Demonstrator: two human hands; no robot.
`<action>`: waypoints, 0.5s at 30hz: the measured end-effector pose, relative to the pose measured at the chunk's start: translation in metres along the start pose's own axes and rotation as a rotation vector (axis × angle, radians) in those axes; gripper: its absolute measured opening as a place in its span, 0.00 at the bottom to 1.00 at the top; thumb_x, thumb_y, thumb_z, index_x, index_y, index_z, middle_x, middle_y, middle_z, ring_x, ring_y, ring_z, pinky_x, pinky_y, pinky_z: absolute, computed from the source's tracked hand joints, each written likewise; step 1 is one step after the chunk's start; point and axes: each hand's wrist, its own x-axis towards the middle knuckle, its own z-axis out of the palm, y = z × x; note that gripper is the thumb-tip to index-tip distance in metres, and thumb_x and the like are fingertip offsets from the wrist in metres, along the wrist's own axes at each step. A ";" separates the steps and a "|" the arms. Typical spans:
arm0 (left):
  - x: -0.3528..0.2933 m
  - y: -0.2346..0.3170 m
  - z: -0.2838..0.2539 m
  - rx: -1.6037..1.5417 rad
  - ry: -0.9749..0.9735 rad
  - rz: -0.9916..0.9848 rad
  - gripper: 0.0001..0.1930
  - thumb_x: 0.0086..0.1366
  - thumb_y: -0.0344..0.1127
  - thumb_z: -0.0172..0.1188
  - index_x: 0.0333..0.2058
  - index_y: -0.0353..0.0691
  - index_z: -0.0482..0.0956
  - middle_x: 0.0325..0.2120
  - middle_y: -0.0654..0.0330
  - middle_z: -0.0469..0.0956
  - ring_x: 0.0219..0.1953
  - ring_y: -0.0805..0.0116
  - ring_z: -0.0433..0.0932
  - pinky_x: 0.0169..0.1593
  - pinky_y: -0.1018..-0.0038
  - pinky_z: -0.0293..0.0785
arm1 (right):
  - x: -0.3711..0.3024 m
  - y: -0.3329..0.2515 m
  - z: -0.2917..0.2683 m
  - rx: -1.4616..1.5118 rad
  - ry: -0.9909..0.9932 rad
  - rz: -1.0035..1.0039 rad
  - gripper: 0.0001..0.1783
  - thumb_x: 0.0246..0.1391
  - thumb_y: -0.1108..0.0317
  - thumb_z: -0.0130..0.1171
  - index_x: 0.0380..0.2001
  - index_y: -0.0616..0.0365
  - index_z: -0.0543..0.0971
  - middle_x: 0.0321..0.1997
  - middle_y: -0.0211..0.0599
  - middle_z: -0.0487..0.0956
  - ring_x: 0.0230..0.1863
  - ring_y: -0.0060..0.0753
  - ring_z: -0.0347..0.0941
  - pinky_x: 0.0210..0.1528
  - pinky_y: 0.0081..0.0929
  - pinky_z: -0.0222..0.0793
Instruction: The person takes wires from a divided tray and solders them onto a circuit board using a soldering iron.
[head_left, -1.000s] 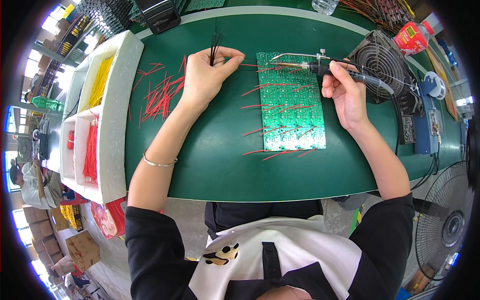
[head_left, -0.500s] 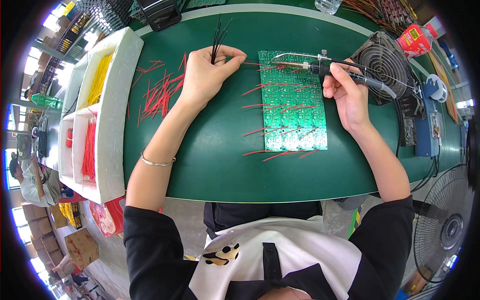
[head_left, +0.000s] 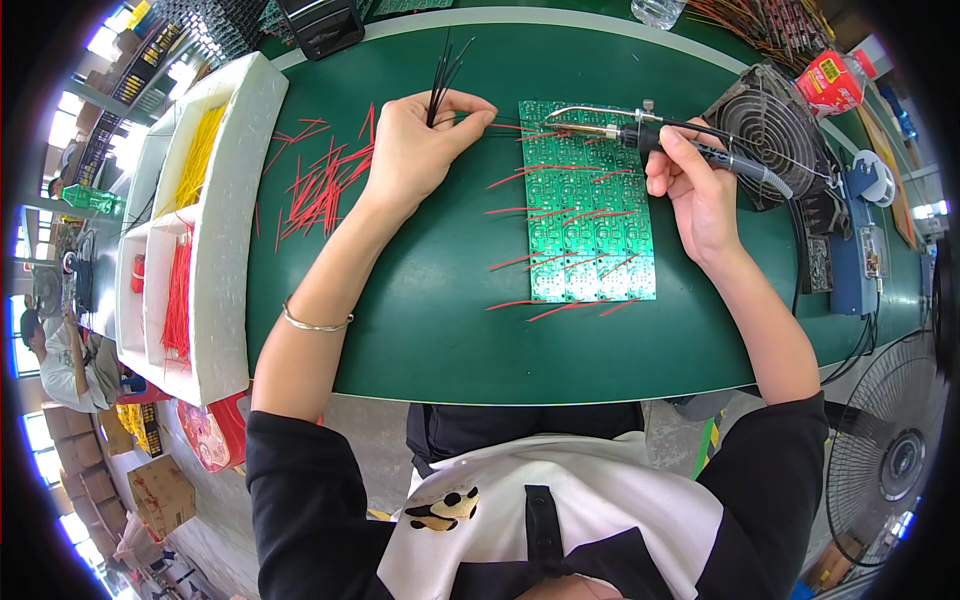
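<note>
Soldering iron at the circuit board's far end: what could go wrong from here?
Heat: if hot, the soldering iron in the right hand could scorch red wires near its tip on the circuit board.
Snag: several red wires overhang the board's left edge, so the left hand might catch one.
Drop: black wires bunched in the left hand may fall if its grip loosens.

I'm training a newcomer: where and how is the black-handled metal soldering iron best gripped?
Probably by its black cylindrical handle, from the right: the slim metal tip points left over the green rectangular circuit board, and the grey cable sleeve trails rightward.
</note>
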 end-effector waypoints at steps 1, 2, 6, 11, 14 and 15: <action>0.000 0.000 0.000 0.000 0.000 0.000 0.07 0.54 0.29 0.61 0.30 0.31 0.79 0.12 0.79 0.54 0.17 0.89 0.50 0.21 0.87 0.47 | 0.000 0.000 0.000 0.000 0.000 0.000 0.07 0.50 0.68 0.56 0.27 0.60 0.72 0.20 0.36 0.74 0.17 0.21 0.68 0.22 0.15 0.65; 0.000 -0.001 0.001 0.003 0.002 0.004 0.07 0.54 0.29 0.61 0.30 0.31 0.79 0.12 0.78 0.54 0.17 0.89 0.50 0.21 0.87 0.47 | 0.000 0.000 0.000 0.017 0.013 0.006 0.07 0.50 0.68 0.56 0.28 0.60 0.72 0.20 0.36 0.74 0.17 0.21 0.68 0.22 0.15 0.65; 0.001 -0.003 0.001 -0.009 0.017 0.031 0.07 0.51 0.31 0.61 0.27 0.33 0.79 0.11 0.76 0.55 0.14 0.88 0.51 0.18 0.86 0.48 | 0.001 0.001 -0.001 0.046 0.019 0.004 0.08 0.50 0.67 0.56 0.29 0.61 0.73 0.20 0.36 0.74 0.17 0.20 0.67 0.22 0.16 0.66; 0.002 -0.003 0.003 0.001 0.020 0.038 0.07 0.51 0.31 0.61 0.27 0.33 0.79 0.10 0.76 0.55 0.14 0.88 0.52 0.18 0.86 0.48 | 0.002 0.002 -0.003 0.061 0.041 -0.004 0.08 0.51 0.68 0.56 0.29 0.61 0.73 0.20 0.35 0.74 0.17 0.20 0.67 0.22 0.16 0.66; 0.002 -0.002 0.003 0.020 0.026 0.040 0.07 0.51 0.31 0.62 0.27 0.33 0.79 0.10 0.76 0.55 0.14 0.88 0.52 0.17 0.85 0.48 | 0.002 0.001 -0.002 0.072 0.048 -0.005 0.07 0.51 0.68 0.56 0.28 0.61 0.73 0.20 0.35 0.74 0.17 0.20 0.67 0.21 0.16 0.66; 0.002 -0.002 0.003 0.037 0.027 0.037 0.07 0.51 0.31 0.62 0.26 0.33 0.79 0.10 0.76 0.55 0.14 0.88 0.52 0.17 0.85 0.47 | 0.002 0.000 -0.002 0.073 0.051 -0.006 0.07 0.51 0.68 0.56 0.28 0.61 0.73 0.20 0.35 0.74 0.17 0.20 0.67 0.21 0.16 0.66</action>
